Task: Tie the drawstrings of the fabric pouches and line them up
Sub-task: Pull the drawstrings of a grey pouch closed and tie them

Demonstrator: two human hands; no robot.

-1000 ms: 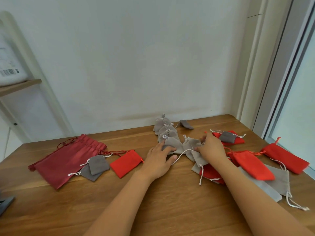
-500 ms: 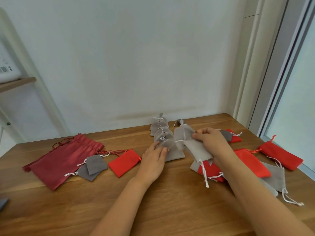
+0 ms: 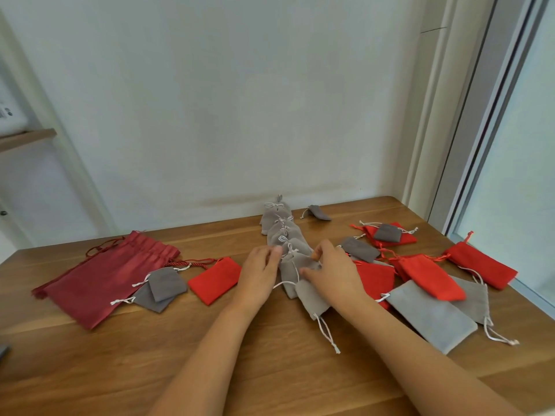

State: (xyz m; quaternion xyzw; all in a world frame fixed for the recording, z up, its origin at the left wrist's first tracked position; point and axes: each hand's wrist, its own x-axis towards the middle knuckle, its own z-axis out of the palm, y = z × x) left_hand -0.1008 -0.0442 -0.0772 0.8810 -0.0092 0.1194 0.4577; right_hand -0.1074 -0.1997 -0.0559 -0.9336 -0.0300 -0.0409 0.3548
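Observation:
A row of tied grey pouches point(image 3: 280, 226) runs from the wall toward me down the middle of the wooden table point(image 3: 270, 370). At its near end lies a grey pouch point(image 3: 289, 267) with a loose white drawstring. My left hand point(image 3: 259, 276) pinches the pouch's top at its left side. From the right, the thumb and fingers of my right hand point(image 3: 333, 276) hold the same top. A second grey pouch point(image 3: 310, 300) lies partly under my right hand, its white strings trailing toward me.
On the left lie a large dark red pouch point(image 3: 111, 271), two dark grey pouches point(image 3: 163, 285) and a red pouch point(image 3: 214, 279). On the right are several red pouches point(image 3: 426, 274), a big light grey pouch point(image 3: 429, 319) and small dark grey ones point(image 3: 359, 249). The wall is behind and a window frame stands at right.
My right hand lifted a grey pouch from the right-hand pile, carried it left and set it down at the near end of the row. My left hand moved up to its top.

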